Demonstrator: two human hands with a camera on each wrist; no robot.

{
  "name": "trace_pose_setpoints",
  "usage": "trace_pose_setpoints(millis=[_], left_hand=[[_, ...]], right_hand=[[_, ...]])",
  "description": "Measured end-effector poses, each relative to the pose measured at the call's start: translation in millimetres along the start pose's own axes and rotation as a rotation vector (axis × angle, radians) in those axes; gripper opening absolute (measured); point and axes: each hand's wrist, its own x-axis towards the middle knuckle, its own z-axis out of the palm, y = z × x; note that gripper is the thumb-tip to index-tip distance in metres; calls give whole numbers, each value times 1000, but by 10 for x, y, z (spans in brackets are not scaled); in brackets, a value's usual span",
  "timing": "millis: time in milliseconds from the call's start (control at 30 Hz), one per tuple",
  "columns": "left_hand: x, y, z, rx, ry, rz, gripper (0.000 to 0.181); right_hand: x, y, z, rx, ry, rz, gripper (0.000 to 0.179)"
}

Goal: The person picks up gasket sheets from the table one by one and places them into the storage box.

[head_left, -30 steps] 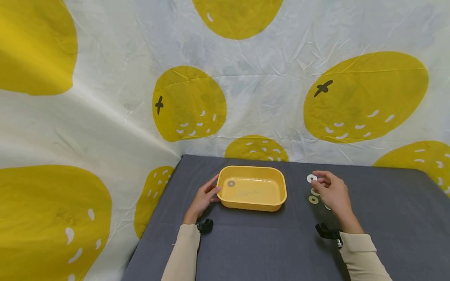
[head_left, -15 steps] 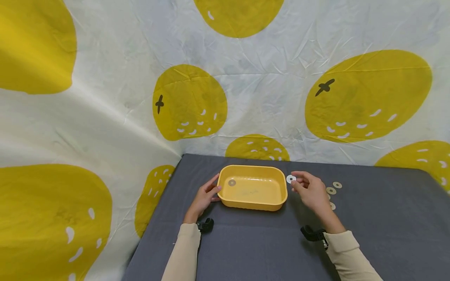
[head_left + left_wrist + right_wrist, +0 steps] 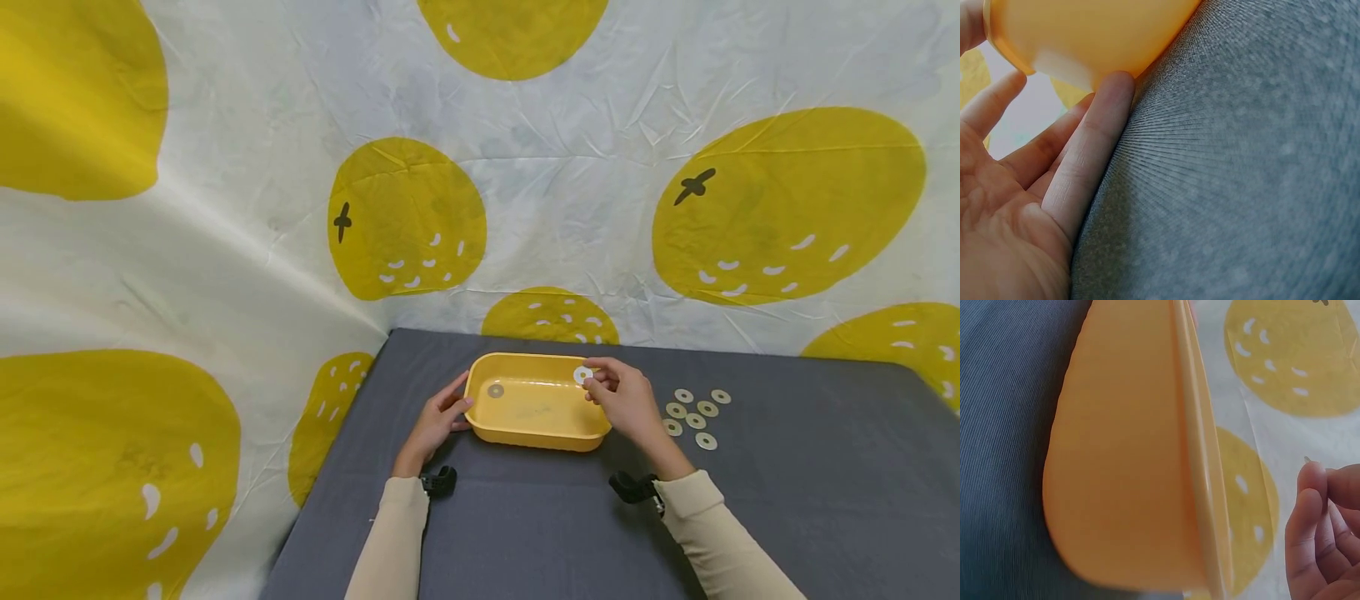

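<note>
In the head view a yellow rectangular tray (image 3: 540,439) stands on the dark table. My left hand (image 3: 433,425) holds its left end, thumb at the rim, other fingers along the outer wall. The left wrist view shows a long finger (image 3: 1100,128) touching the outside of the tray low down, close to the cloth. Over the tray's right end my right hand (image 3: 626,402) pinches a flat washer (image 3: 582,376) between thumb and fingertips. Only a sliver of this washer (image 3: 1307,460) shows in the right wrist view. Another washer (image 3: 496,390) lies inside the tray near its left end.
Several washers (image 3: 696,421) lie loosely grouped on the grey tablecloth (image 3: 525,533), right of the tray. A white curtain (image 3: 562,217) printed with yellow fruit hangs behind the table and down its left side.
My right hand has carried the washer leftward from above the loose washers to over the tray's right end, uncovering the group. The left hand and tray have stayed put.
</note>
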Motion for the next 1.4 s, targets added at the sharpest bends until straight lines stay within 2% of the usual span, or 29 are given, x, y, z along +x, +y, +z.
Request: trace_pose_setpoints(millis=[233,467,600,800,1067,1400], left_hand=[[-5,18,-18,6,-10,21,57],[-22,-12,-16,10,-22,14,58],[-29,-30,-14,16,-8,19,59],[-22,-24,-12,19,4,16,59],[-5,12,-10,8,-16,15,57],[13,5,-20,5,-15,15,58]], right_hand=[[150,-70,204,142,-67,70,34],[245,-117,456,221,-101,133,34],[304,-121,611,256,-102,161,33],[378,-96,805,277,-83,188,31],[464,-126,1010,299,-99,200,32],[554,-97,1193,251,-128,242,31]])
